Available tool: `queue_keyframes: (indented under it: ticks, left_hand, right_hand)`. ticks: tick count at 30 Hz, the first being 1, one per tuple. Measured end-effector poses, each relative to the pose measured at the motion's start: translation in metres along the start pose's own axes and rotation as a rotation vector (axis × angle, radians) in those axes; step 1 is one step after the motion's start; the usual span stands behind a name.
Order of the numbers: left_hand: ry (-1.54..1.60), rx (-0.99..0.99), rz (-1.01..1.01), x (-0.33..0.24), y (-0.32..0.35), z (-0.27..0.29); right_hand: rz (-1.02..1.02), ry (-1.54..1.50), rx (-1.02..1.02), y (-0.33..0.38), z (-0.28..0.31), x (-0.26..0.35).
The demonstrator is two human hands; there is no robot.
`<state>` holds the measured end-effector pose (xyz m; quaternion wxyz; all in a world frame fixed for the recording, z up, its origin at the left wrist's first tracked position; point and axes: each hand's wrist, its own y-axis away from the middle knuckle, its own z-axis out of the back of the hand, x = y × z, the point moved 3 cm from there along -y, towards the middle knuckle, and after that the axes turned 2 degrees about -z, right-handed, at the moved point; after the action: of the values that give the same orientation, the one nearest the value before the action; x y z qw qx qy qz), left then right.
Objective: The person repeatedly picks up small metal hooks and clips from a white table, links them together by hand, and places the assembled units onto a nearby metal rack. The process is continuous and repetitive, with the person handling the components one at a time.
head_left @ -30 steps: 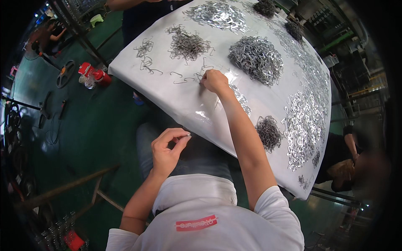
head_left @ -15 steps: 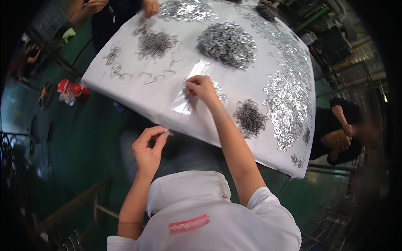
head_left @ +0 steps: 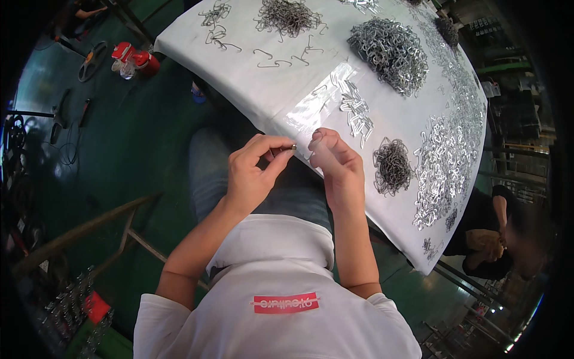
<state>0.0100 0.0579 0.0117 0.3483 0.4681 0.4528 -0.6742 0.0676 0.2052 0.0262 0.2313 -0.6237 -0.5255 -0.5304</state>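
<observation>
My left hand (head_left: 251,170) is in front of the table's near edge, thumb and forefinger pinched on a small metal piece (head_left: 293,147), of which only the tip shows. Close beside it, just to the right, my right hand (head_left: 342,164) has its fingers curled together at the table edge; what they hold, if anything, is too small to make out. Beyond the hands, a clear plastic sheet (head_left: 305,113) lies on the white-covered table (head_left: 251,87). Loose shiny metal links (head_left: 357,113) lie beside and partly on it.
A large heap of metal links (head_left: 388,54) stands farther back. Darker wire hooks lie in a pile (head_left: 393,167) at right and another pile (head_left: 288,17) at the far left. Shiny pieces (head_left: 442,173) spread along the right side. A person (head_left: 490,239) sits beyond the right edge.
My right hand has come back from the plastic sheet to beside my left hand. The left hand stays pinched. The view has shifted, uncovering the links by the sheet.
</observation>
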Motion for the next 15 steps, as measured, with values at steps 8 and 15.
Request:
queue_keyframes:
  ticks: [8,15]
  left_hand:
    - [-0.045,0.008,-0.070,-0.001,0.000,-0.005]
    - [-0.020,0.014,-0.110,0.011,-0.007,-0.007]
  right_hand:
    - [0.093,-0.006,-0.051,0.001,-0.006,-0.012]
    - [0.461,0.183,-0.094,0.011,-0.005,-0.014]
